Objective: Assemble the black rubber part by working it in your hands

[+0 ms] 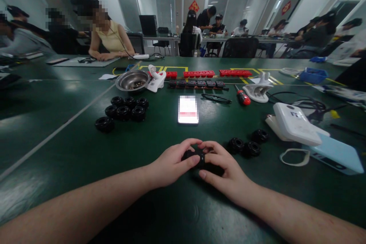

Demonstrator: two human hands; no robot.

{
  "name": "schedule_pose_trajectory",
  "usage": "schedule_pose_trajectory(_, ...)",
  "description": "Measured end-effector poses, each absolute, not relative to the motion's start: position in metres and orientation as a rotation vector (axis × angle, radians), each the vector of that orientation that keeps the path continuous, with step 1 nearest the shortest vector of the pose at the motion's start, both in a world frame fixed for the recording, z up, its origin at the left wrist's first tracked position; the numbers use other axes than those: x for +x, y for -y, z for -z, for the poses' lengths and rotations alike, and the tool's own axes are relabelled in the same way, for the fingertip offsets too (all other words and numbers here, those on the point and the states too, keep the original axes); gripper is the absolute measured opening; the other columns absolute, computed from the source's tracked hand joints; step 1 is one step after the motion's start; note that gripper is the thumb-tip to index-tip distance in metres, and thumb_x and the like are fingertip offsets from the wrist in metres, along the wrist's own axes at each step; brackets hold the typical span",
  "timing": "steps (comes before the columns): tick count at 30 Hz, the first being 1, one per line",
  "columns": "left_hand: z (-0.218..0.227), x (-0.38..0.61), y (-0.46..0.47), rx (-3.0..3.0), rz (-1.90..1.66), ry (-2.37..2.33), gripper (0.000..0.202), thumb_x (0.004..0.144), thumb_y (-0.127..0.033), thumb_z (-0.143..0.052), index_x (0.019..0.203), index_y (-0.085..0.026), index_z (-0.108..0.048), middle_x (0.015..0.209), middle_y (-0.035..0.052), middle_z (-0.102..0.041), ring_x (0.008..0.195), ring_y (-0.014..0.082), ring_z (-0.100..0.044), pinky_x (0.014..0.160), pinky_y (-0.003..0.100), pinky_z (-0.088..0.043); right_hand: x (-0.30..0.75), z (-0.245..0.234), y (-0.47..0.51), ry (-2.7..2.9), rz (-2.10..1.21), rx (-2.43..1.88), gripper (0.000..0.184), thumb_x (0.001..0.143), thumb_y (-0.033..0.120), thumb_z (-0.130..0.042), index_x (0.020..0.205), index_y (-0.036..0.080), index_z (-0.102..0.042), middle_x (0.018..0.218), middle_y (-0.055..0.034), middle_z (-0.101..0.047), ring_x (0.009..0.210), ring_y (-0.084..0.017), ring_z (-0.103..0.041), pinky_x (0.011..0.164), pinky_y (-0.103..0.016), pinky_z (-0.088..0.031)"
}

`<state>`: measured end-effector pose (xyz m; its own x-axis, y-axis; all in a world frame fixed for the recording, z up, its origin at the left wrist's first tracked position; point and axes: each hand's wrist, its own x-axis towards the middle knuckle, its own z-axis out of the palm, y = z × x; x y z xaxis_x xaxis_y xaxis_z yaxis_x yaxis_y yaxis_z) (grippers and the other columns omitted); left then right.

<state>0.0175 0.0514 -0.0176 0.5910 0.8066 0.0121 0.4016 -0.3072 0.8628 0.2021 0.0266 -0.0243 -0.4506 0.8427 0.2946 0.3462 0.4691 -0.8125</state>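
Note:
My left hand (171, 164) and my right hand (223, 167) meet at the middle of the green table, both closed around a small black ring-shaped part (196, 156). Most of that part is hidden by my fingers. Three more black rings (248, 145) lie just right of my right hand. A cluster of several black rings (124, 110) sits farther away to the left. A phone (188, 109) with a lit screen lies flat beyond my hands.
A metal bowl (133, 80) stands far left of centre, red strips (211, 73) and black blocks (197, 84) behind the phone. A red-handled screwdriver (242, 97), white devices (294, 124), cables and a light-blue phone (337, 154) lie at right. People sit at other tables.

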Motion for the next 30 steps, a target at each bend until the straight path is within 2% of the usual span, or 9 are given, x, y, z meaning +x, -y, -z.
schedule_pose_trajectory(7,0.0181,0.0193,-0.0503,1.967,-0.566,-0.982,0.041,0.080,-0.034,-0.048,0.118,-0.022,-0.037,0.095,0.0026,-0.056,0.087,0.0175,-0.054,0.079,0.033,-0.041,0.2047,0.0258,-0.0279,2.001,-0.932,-0.982,0.037,0.087,0.040,-0.037,0.065,0.018,-0.057,0.102,-0.0059,-0.047,0.095,-0.019,-0.047,0.084,-0.035,-0.039)
schedule_pose_trajectory(10,0.0190,0.0198,-0.0483,1.993,-0.586,-0.993,0.052,0.074,-0.029,-0.057,0.120,-0.023,-0.034,0.098,0.0022,-0.054,0.089,0.0174,-0.053,0.081,0.032,-0.041,0.2036,0.0282,-0.0290,1.986,-0.920,-1.008,0.041,0.088,0.042,-0.033,0.066,0.018,-0.058,0.101,-0.0059,-0.048,0.093,-0.019,-0.048,0.084,-0.035,-0.039)
schedule_pose_trajectory(16,0.0212,0.0196,-0.0480,2.045,-0.581,-0.994,0.059,0.069,-0.035,-0.062,0.120,-0.024,-0.035,0.102,0.0037,-0.053,0.093,0.0195,-0.053,0.082,0.035,-0.042,0.2019,0.0288,-0.0300,1.979,-0.895,-1.013,0.037,0.088,0.038,-0.037,0.067,0.018,-0.061,0.100,-0.0058,-0.050,0.093,-0.019,-0.048,0.083,-0.035,-0.040)
schedule_pose_trajectory(22,0.0177,0.0195,-0.0478,2.085,-0.551,-0.971,0.051,0.073,-0.035,-0.058,0.118,-0.024,-0.039,0.106,0.0044,-0.054,0.096,0.0200,-0.052,0.083,0.035,-0.042,0.2007,0.0297,-0.0307,1.991,-0.869,-1.041,0.027,0.082,0.028,-0.051,0.058,0.018,-0.060,0.097,-0.0056,-0.050,0.092,-0.019,-0.049,0.081,-0.036,-0.041)
schedule_pose_trajectory(27,0.0153,0.0175,-0.0476,1.995,-0.584,-0.919,0.061,0.070,-0.028,-0.059,0.124,-0.022,-0.031,0.112,0.0060,-0.051,0.101,0.0203,-0.050,0.089,0.035,-0.038,0.2009,0.0292,-0.0302,1.997,-0.868,-0.968,0.017,0.078,0.023,-0.056,0.063,0.018,-0.062,0.103,-0.0054,-0.049,0.095,-0.019,-0.048,0.083,-0.036,-0.041)
schedule_pose_trajectory(30,0.0141,0.0156,-0.0491,1.816,-0.602,-0.828,0.058,0.074,-0.024,-0.052,0.127,-0.021,-0.027,0.110,0.0057,-0.053,0.102,0.0197,-0.050,0.091,0.036,-0.035,0.2008,0.0276,-0.0295,1.988,-0.877,-0.963,0.008,0.076,0.019,-0.058,0.071,0.020,-0.064,0.105,-0.0051,-0.048,0.095,-0.019,-0.048,0.083,-0.036,-0.041)
